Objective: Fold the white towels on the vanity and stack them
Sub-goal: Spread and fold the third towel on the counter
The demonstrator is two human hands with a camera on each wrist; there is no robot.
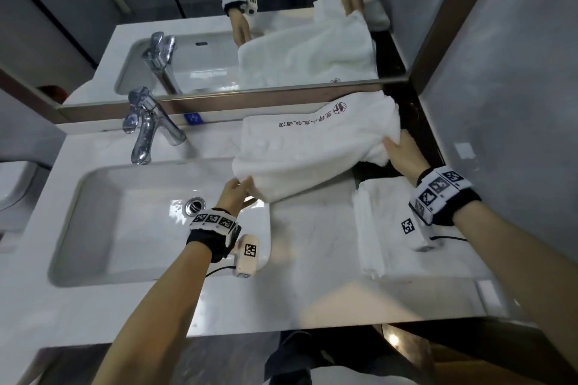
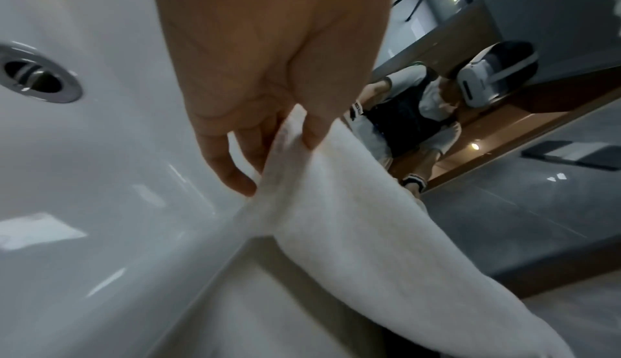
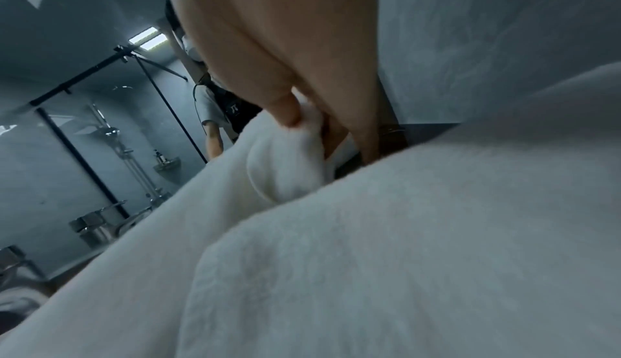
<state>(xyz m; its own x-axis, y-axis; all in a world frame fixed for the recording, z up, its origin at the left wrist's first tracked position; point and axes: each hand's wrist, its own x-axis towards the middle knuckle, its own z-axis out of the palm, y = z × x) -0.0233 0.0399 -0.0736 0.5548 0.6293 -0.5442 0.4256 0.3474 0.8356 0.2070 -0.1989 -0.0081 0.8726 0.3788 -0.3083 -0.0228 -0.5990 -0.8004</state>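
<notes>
A white towel (image 1: 316,147) with red lettering hangs stretched between both hands above the vanity top, by the mirror. My left hand (image 1: 239,189) pinches its near-left corner at the sink's right rim; in the left wrist view the left hand (image 2: 289,137) has the towel edge (image 2: 336,204) between thumb and fingers. At the towel's right end, my right hand (image 1: 398,150) grips a bunched corner; the right wrist view shows the right hand (image 3: 302,122) with the thumb pressed into the cloth (image 3: 285,172). A folded white towel (image 1: 381,228) lies on the counter at right, under my right wrist.
The white sink (image 1: 93,228) with its drain (image 1: 195,206) fills the left of the vanity, a chrome faucet (image 1: 147,128) behind it. The mirror (image 1: 250,25) runs along the back. A grey wall (image 1: 500,103) closes the right side. Marble counter (image 1: 312,244) lies between sink and folded towel.
</notes>
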